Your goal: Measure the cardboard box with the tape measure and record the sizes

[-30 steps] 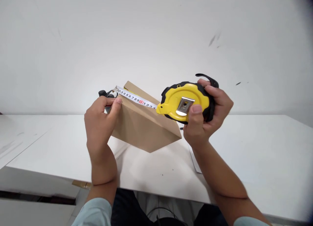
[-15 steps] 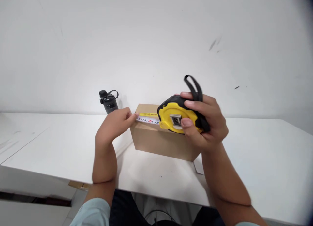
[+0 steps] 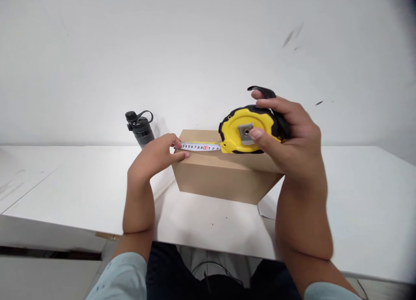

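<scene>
My right hand (image 3: 292, 135) grips a yellow and black tape measure (image 3: 235, 124) above the right part of a brown cardboard box (image 3: 224, 183). My right thumb presses on the metal clip at the centre of the case, and a black wrist strap (image 3: 264, 91) loops over the fingers. A short length of white blade (image 3: 198, 147) with black numbers runs left from the case over the box top. At the box's left top edge, my left hand (image 3: 157, 155) pinches the blade's end, its thumb on the cardboard.
Behind my left hand a dark bottle (image 3: 142, 129) with a carry loop stands near the white wall (image 3: 201, 53). The box rests on a white table (image 3: 81, 183), whose front edge is close to my legs.
The tape measure has moved right and up in view, and its blade now lies straighter along the box top. My left thumb has come down onto the box.
</scene>
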A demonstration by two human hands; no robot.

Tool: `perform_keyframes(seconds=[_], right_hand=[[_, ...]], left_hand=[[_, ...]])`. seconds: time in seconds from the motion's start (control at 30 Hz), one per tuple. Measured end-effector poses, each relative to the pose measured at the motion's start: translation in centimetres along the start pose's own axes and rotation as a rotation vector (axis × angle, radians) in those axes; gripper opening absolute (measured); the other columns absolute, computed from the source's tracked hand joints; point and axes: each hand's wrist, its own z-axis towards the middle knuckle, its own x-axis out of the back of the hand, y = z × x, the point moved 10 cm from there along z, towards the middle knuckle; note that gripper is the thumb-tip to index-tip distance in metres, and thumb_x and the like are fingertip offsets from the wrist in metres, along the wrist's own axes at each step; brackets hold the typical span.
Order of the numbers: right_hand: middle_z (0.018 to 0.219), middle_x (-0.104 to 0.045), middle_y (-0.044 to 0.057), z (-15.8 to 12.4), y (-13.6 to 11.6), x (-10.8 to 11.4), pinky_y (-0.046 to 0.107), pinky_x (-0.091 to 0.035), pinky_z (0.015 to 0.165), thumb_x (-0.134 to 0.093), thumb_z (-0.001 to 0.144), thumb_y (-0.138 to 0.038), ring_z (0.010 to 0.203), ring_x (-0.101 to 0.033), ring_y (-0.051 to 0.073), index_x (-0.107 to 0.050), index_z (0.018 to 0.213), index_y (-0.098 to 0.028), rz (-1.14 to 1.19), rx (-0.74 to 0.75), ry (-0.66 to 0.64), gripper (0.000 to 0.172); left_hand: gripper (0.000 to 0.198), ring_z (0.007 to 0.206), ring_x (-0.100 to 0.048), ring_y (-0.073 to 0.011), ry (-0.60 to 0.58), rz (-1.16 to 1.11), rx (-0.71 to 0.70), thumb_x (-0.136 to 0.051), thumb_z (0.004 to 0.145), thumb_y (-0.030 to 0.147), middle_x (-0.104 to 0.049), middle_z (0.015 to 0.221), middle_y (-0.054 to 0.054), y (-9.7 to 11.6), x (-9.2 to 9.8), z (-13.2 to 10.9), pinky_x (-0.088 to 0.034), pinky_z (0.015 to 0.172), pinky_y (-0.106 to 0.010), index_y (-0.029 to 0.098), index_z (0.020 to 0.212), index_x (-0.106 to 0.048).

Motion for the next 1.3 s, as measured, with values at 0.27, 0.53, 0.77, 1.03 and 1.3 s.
perform_keyframes(seconds=[0.27,0.53,0.77,1.03,1.3], right_hand=[[0.133,-0.077,0.002,-0.4,6.8,1.0,0.047,-0.068,0.099,-0.075,0.089,-0.033,0.118,-0.075,0.028,-0.079,0.114,-0.033,0.155,-0.457,0.163,0.026],[0.136,-0.076,0.001,-0.5,7.1,0.1,0.041,-0.067,0.093,-0.069,0.08,-0.026,0.123,-0.073,0.027,-0.079,0.114,-0.032,0.17,-0.562,0.081,0.036],[0.107,-0.082,0.003,0.2,6.7,0.0,0.034,-0.061,0.065,-0.067,0.087,-0.027,0.087,-0.075,0.022,-0.079,0.101,-0.028,-0.003,-0.428,0.063,0.019],[0.104,-0.083,0.006,0.1,5.3,0.3,0.039,-0.066,0.081,-0.066,0.102,-0.056,0.094,-0.078,0.024,-0.084,0.11,-0.026,-0.183,-0.348,0.064,0.036],[0.133,-0.081,0.009,0.4,3.3,1.9,0.047,-0.066,0.102,-0.057,0.105,-0.064,0.117,-0.079,0.029,-0.077,0.14,-0.03,-0.319,-0.037,0.076,0.053]], left_hand=[[0.028,0.104,-0.074,-0.0284,-0.049,0.055,0.008,-0.066,0.095,0.055,-0.084,0.109,0.0,1.0,-0.2,-0.6,-0.047,0.077,-0.036,0.03,0.093,-0.08],[0.043,0.097,-0.074,-0.0276,-0.059,0.174,-0.009,-0.061,0.098,0.064,-0.081,0.1,-0.001,2.1,-1.0,-0.6,-0.046,0.073,-0.036,0.031,0.121,-0.077],[0.049,0.084,-0.073,-0.0275,0.005,0.372,-0.05,-0.048,0.106,0.059,-0.081,0.089,-0.006,4.7,-1.3,-0.9,-0.037,0.066,-0.038,0.023,0.099,-0.08],[0.05,0.082,-0.072,-0.0265,0.005,0.373,-0.071,-0.045,0.108,0.056,-0.081,0.088,-0.006,4.6,-1.4,-0.7,-0.036,0.065,-0.037,0.023,0.086,-0.076],[0.041,0.087,-0.073,-0.0281,0.058,0.356,0.006,-0.061,0.103,0.061,-0.083,0.097,-0.006,3.6,-1.3,-0.1,-0.036,0.069,-0.036,0.024,0.106,-0.078]])
